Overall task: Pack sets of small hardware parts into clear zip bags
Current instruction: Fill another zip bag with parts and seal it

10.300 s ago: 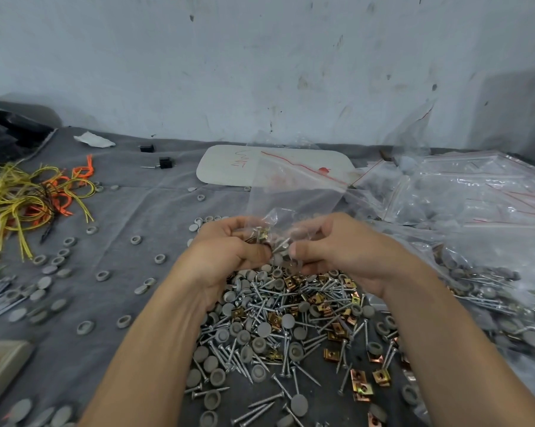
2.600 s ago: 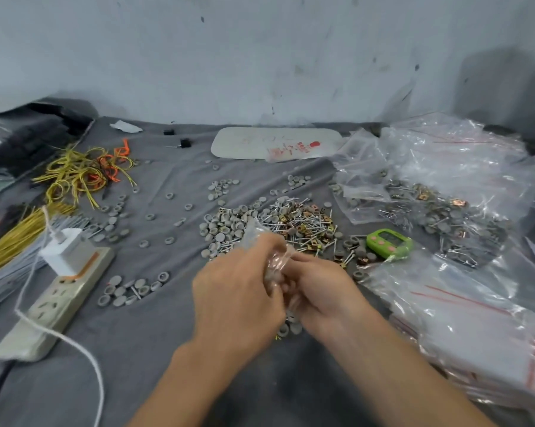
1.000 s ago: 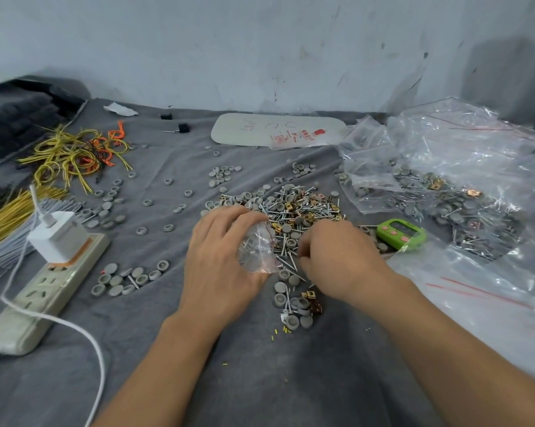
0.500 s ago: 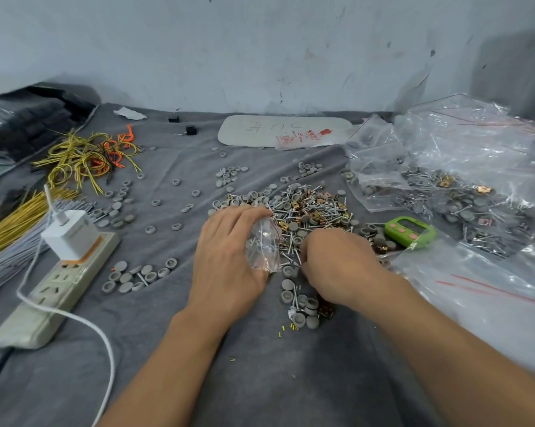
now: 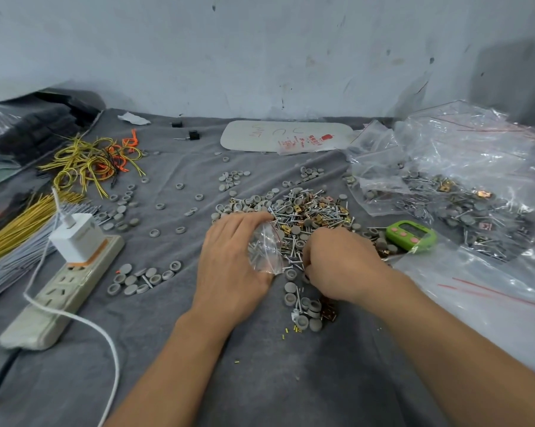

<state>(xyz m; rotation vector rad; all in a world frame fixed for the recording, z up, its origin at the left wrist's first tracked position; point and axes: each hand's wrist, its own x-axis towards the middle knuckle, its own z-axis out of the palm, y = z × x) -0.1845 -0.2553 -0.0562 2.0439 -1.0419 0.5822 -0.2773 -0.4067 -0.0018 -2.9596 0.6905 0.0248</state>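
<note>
My left hand (image 5: 232,260) holds a small clear zip bag (image 5: 266,251) with a few screws inside, low over the grey cloth. My right hand (image 5: 340,263) lies knuckles up at the near edge of the parts pile (image 5: 309,214), fingers curled down among the screws; what the fingertips hold is hidden. The pile mixes grey round caps, silver screws and brass clips. A small cluster of caps and clips (image 5: 309,309) lies just below my right hand.
A green timer (image 5: 411,235) sits right of my right hand. Filled clear bags (image 5: 463,192) heap at the right. A power strip with a white charger (image 5: 72,260) and cable lies left, with yellow wires (image 5: 87,164) and scattered grey caps (image 5: 143,275) around.
Earlier both hands worked a bag together closer to me. The hands have since moved to the pile, the left keeping the bag, the right reaching into the parts.
</note>
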